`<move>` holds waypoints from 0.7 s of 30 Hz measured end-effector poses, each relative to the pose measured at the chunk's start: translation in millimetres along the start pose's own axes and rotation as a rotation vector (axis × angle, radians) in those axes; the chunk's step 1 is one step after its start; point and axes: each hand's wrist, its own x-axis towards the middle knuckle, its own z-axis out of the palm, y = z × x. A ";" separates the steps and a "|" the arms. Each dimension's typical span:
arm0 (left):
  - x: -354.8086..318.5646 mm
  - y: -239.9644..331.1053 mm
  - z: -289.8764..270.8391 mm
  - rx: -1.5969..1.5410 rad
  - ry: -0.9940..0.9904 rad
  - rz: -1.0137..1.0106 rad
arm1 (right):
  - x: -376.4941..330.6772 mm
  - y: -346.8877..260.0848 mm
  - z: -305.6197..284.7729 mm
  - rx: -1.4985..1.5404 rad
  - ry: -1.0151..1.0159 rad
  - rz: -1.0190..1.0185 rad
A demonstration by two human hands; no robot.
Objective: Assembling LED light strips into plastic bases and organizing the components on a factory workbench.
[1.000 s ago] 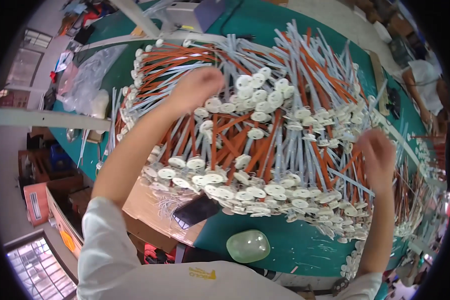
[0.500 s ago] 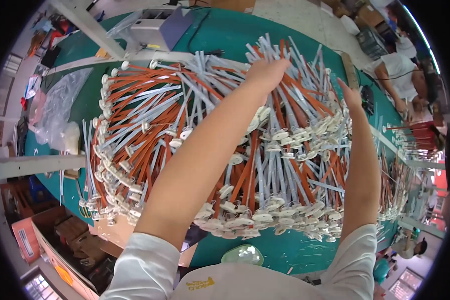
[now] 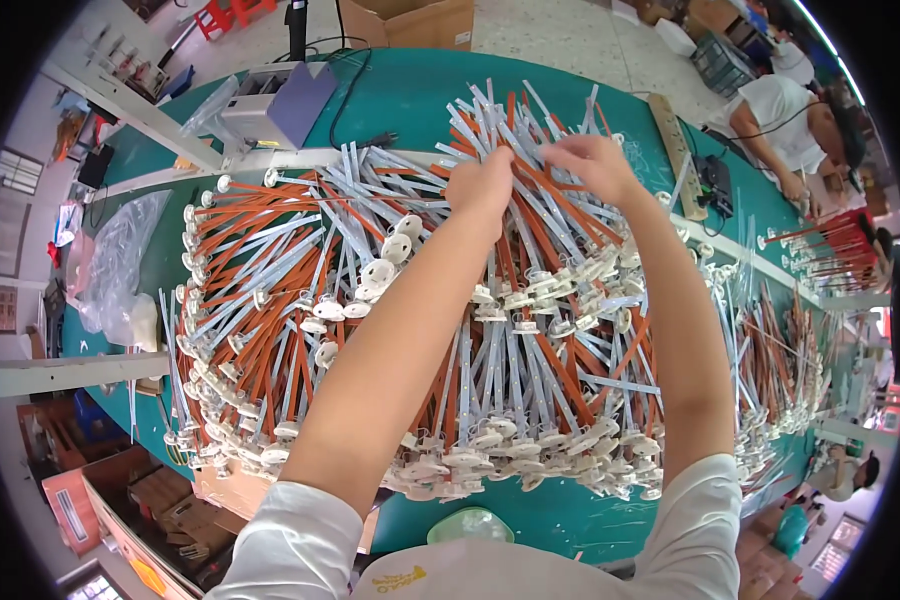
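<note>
A broad heap of thin silver-white and orange strips, with round white discs at their ends, covers the middle of the green table. Above its far part, my left hand is closed round some of the strips; its fingertips are partly hidden. Close by on the right, my right hand has its fingers stretched toward the left hand, over the tips of the strips, with nothing visibly gripped. Both forearms reach across the heap and cover part of it.
A grey and purple machine with a black cable stands at the far left. Clear plastic bags lie left. A power strip sits at the far right, near a person working. A green bowl is at the near edge.
My right hand has moved left from the heap's right side to beside my left hand. My left hand has shifted slightly left and nearer. The whole view has shifted too.
</note>
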 end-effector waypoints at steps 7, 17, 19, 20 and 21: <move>5.0 -7.0 -15.2 -0.196 -0.228 -0.080 | 7.3 -28.4 21.2 -0.304 -0.435 0.137; -51.7 -10.8 -54.6 -0.224 -0.552 0.225 | -38.7 -51.7 22.3 -0.105 -0.057 0.087; -65.9 -12.8 -71.2 -0.104 -0.555 0.433 | -58.6 -67.5 25.3 -0.116 0.071 0.103; -76.4 -11.1 -78.6 -0.141 -0.558 0.432 | -66.4 -73.8 24.1 -0.084 0.057 0.107; -82.9 -14.1 -81.3 -0.146 -0.565 0.435 | -71.5 -76.5 22.6 -0.091 0.062 0.109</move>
